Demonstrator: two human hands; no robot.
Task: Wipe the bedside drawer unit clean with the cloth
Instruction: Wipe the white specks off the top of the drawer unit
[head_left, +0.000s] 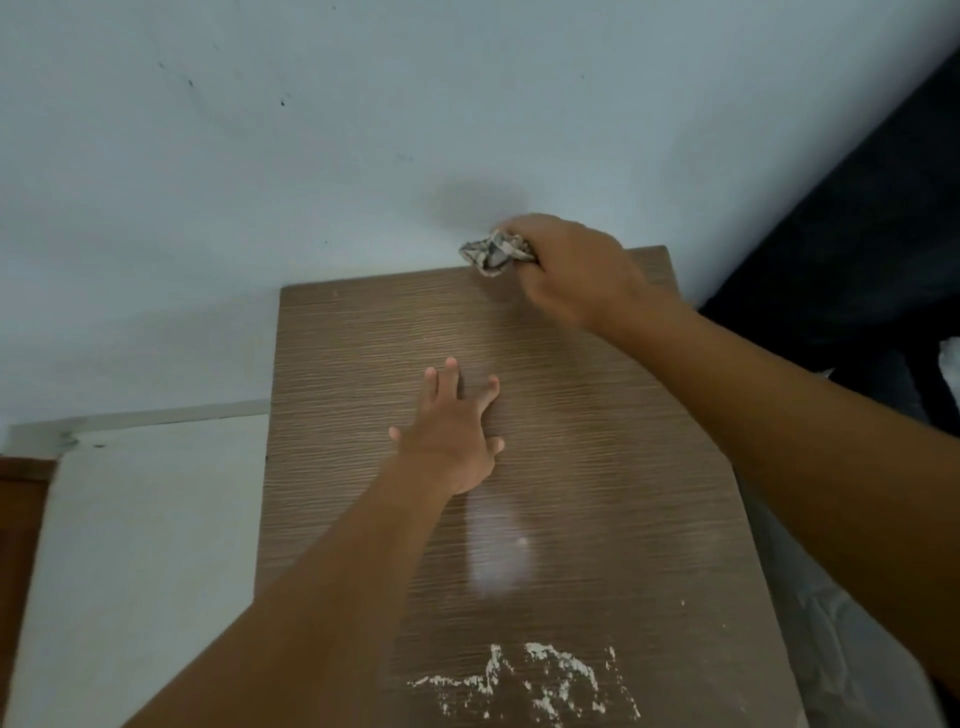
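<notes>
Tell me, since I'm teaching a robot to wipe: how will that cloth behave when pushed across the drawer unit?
The cloth sits crumpled in the right hand, so it is probably soft and floppy. Being bunched so small, it seems light. Pushed over the grained top of the drawer unit, it would likely bunch and drag, not roll.

A home bedroom: a wood-grain bedside unit (597, 415) stands against a pale painted wall (311, 130), with dark fabric (857, 234) just right of the unit.
</notes>
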